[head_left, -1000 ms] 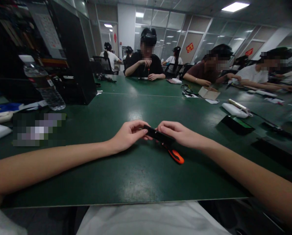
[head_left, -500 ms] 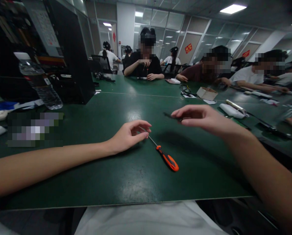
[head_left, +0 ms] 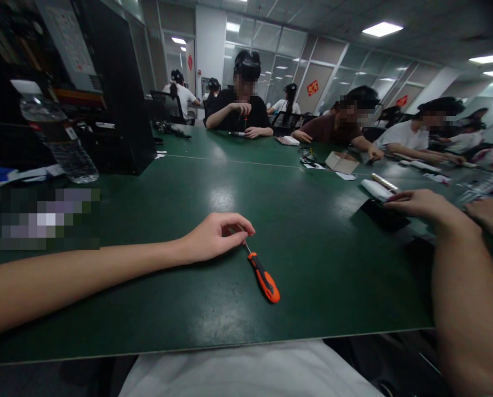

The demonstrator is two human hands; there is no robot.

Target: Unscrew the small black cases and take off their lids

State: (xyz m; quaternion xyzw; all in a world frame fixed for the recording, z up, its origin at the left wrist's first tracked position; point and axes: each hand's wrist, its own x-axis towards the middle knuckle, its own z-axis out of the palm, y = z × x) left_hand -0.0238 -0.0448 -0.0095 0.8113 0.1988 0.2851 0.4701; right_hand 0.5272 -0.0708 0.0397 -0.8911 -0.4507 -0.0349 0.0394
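Observation:
A screwdriver (head_left: 265, 280) with an orange and black handle lies slanted on the green table, its handle toward me. My left hand (head_left: 213, 237) rests on its side at the shaft end, thumb and fingers curled round the thin metal shaft; the tip is hidden. Out to the right, my right hand (head_left: 424, 205) reaches palm down, fingers together at the edge of a flat dark thing (head_left: 381, 215). Whatever the right fingertips hold is too dark to make out. Beside them lies a white rounded object (head_left: 375, 190).
A water bottle (head_left: 60, 135) and a black cabinet (head_left: 126, 94) stand at the left. An open cardboard box (head_left: 341, 163) and cables (head_left: 307, 156) lie farther back. Several people sit round the table; one person's hand (head_left: 488, 215) is close by at the right.
My right hand has moved right and away from the middle, where it held a small thin dark piece, to the things at the right. The screwdriver's handle has swung slightly left and nearer me.

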